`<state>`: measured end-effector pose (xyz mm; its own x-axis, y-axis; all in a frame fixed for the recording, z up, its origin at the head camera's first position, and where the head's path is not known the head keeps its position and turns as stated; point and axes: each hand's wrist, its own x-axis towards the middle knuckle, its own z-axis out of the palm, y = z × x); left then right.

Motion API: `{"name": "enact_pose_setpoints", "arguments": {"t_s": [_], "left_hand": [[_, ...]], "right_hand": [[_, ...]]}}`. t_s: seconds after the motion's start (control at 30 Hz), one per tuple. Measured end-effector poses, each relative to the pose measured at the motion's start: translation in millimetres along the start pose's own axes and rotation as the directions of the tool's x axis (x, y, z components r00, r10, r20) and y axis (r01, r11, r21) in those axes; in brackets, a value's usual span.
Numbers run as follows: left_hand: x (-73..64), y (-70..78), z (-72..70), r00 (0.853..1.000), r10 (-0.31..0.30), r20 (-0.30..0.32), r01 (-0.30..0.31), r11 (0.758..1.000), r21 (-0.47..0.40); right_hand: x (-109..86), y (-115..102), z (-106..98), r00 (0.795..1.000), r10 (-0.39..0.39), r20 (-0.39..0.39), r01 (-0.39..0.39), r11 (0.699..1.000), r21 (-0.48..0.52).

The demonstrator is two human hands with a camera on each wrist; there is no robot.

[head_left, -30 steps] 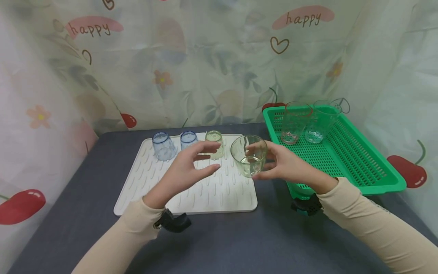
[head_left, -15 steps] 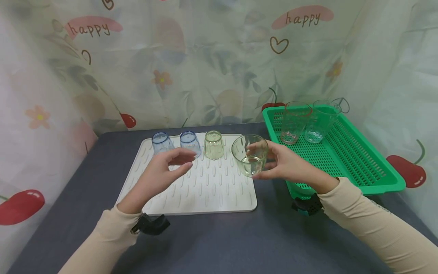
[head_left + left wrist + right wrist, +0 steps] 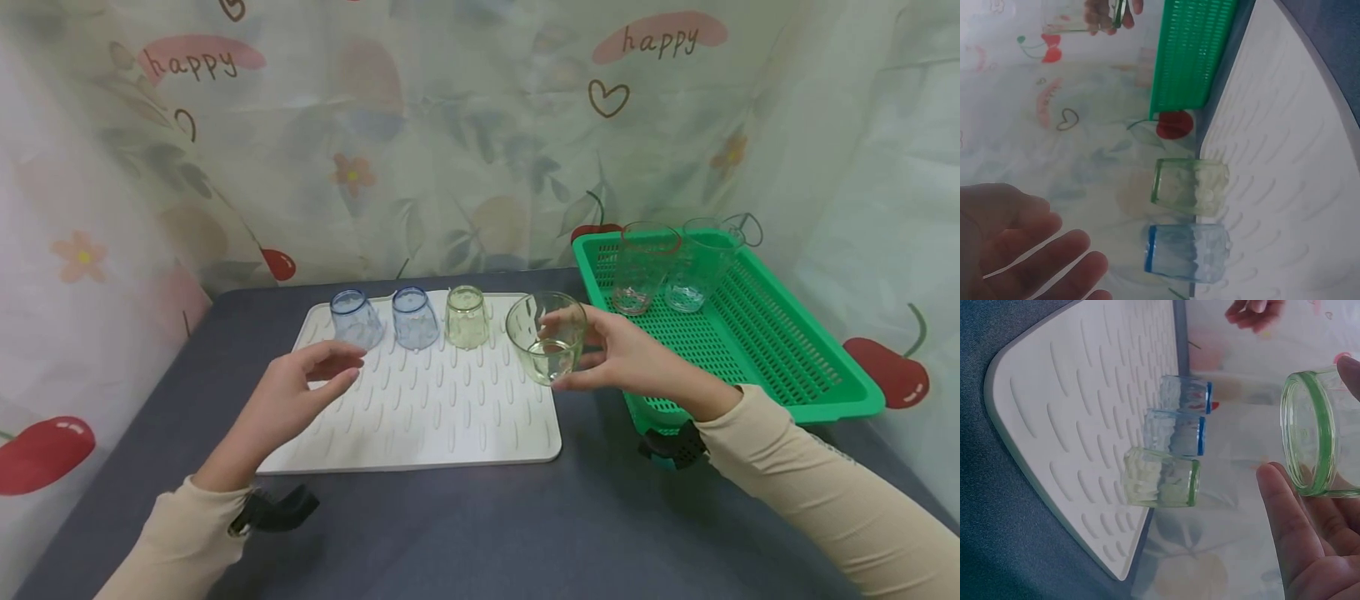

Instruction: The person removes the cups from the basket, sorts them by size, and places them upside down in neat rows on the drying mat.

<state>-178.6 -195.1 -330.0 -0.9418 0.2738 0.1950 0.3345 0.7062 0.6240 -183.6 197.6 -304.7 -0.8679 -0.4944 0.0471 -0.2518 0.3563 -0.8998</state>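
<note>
My right hand (image 3: 626,354) holds a clear green-tinted drinking glass (image 3: 543,367) from its right side, mouth upward, above the right edge of a white ridged drying mat (image 3: 450,417). Fingers and thumb curve round its wall; the far fingers show through it. On the mat's back part stand a green glass (image 3: 467,318), a blue glass (image 3: 415,318) and another blue glass (image 3: 356,320), apparently bases up. My left hand (image 3: 288,400) hovers over the mat's left side, near the leftmost blue glass. It holds nothing, its fingers relaxed and thumb apart.
A green slotted plastic basket (image 3: 780,342) sits at the right of the dark tabletop (image 3: 420,533). Inside are a clear tumbler with a reddish rim (image 3: 641,271) and a clear glass mug (image 3: 697,267). A patterned curtain (image 3: 465,125) hangs behind.
My left hand has moved left and toward me, away from the held glass, uncovering the green and middle blue glasses. The right hand and its glass have stayed nearly still.
</note>
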Motion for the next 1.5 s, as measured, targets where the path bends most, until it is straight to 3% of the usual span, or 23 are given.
{"name": "enact_pose_setpoints", "arguments": {"t_s": [0.3,0.53,1.07,1.5], "left_hand": [[-14.6,-27.6,0.5,0.996,-0.067,0.056,0.063,0.995,0.071],[-20.5,-44.4,5.0,0.994,-0.072,0.077,0.061,0.988,0.144],[-35.8,-82.1,6.7,0.97,-0.159,0.183,0.113,0.964,0.239],[-42.4,-92.4,14.8,0.982,-0.109,0.153,0.066,0.962,0.264]], "right_hand": [[-0.7,1,-2,1.0,-0.006,0.005,0.006,1.0,0.011],[-1.2,1,-2,1.0,0.001,0.001,-0.001,1.0,0.002],[-4.2,-1,-6,0.999,-0.037,-0.008,0.037,0.999,-0.009],[-5.5,0,-12,0.999,-0.013,-0.031,0.012,0.999,-0.039]]}}
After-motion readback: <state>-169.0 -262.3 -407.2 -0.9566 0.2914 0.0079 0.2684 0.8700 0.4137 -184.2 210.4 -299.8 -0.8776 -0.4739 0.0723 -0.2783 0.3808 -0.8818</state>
